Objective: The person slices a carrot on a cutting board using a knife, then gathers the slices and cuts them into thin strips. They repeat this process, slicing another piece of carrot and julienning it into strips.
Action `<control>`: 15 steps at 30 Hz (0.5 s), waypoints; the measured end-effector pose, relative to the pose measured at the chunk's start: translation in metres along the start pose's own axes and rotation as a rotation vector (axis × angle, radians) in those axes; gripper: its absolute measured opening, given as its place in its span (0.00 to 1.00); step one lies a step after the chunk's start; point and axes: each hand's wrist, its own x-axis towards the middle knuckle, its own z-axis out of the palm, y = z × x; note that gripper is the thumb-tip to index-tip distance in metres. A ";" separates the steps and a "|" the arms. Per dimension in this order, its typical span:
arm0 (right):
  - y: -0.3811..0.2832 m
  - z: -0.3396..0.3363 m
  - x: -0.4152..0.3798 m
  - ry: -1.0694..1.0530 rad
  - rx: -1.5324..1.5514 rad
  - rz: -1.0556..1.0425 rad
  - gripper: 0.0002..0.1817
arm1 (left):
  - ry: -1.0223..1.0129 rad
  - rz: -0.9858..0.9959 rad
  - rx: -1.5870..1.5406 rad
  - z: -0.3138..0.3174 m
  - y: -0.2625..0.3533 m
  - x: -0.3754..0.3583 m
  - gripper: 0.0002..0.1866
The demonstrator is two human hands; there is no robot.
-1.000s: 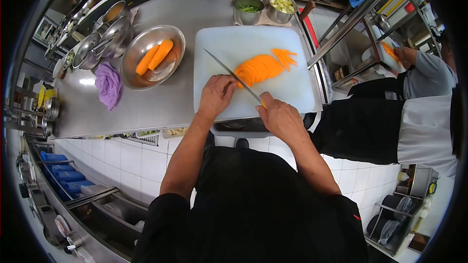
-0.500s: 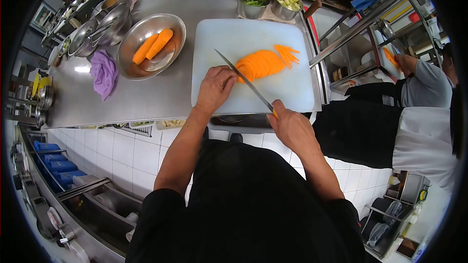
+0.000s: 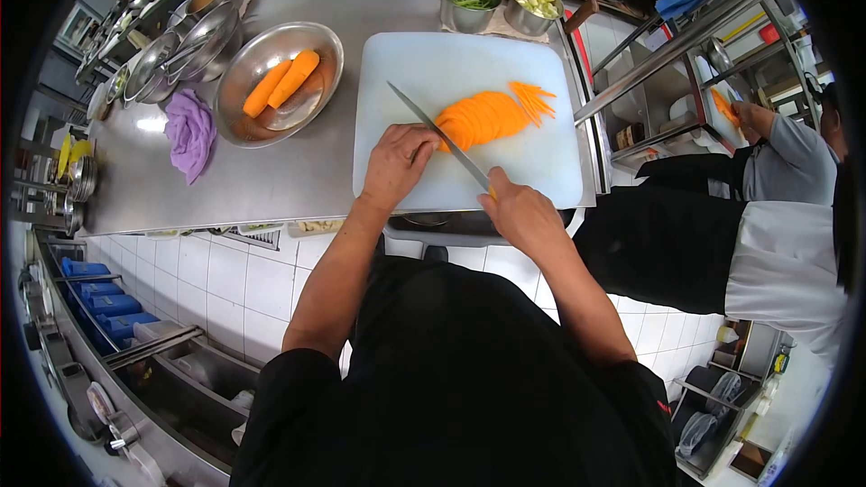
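On the white cutting board (image 3: 388, 63) lies a fanned row of thin carrot slices (image 3: 487, 120), with a small pile of carrot strips (image 3: 532, 103) at its right end. My left hand (image 3: 400, 162) has its fingers curled down on the left end of the slices. A kitchen knife (image 3: 442, 135) crosses the board at a slant, its blade right beside my left fingertips and its tip pointing up and left. My right hand (image 3: 525, 214) is wrapped round the knife's yellow handle, at the board's front edge. My fingers partly hide the carrot's left end.
Left of the board, a steel bowl (image 3: 234, 131) holds two peeled carrots (image 3: 293, 79). A purple cloth (image 3: 189, 135) lies beside it. Steel containers of cut vegetables (image 3: 469, 13) stand behind the board. To the right, a co-worker (image 3: 785, 162) works at another board.
My right hand has shifted up and to the left, pushing the knife forward so its tip reaches farther past my left hand. My left hand stays on the carrot slices.
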 end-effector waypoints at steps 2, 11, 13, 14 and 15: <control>0.006 0.015 0.009 0.015 0.027 -0.001 0.15 | -0.009 -0.002 0.003 0.000 -0.001 0.000 0.06; -0.007 -0.004 0.003 0.104 -0.031 -0.053 0.15 | -0.007 -0.011 -0.018 0.000 -0.001 0.000 0.05; -0.012 -0.010 -0.005 0.113 -0.058 -0.053 0.15 | -0.021 -0.011 -0.005 -0.001 0.001 0.000 0.05; -0.011 -0.012 -0.008 0.120 -0.066 -0.061 0.15 | -0.023 -0.001 -0.005 0.000 0.001 0.000 0.05; -0.011 -0.013 -0.008 0.130 -0.075 -0.071 0.15 | -0.022 0.010 -0.003 0.000 0.000 0.000 0.05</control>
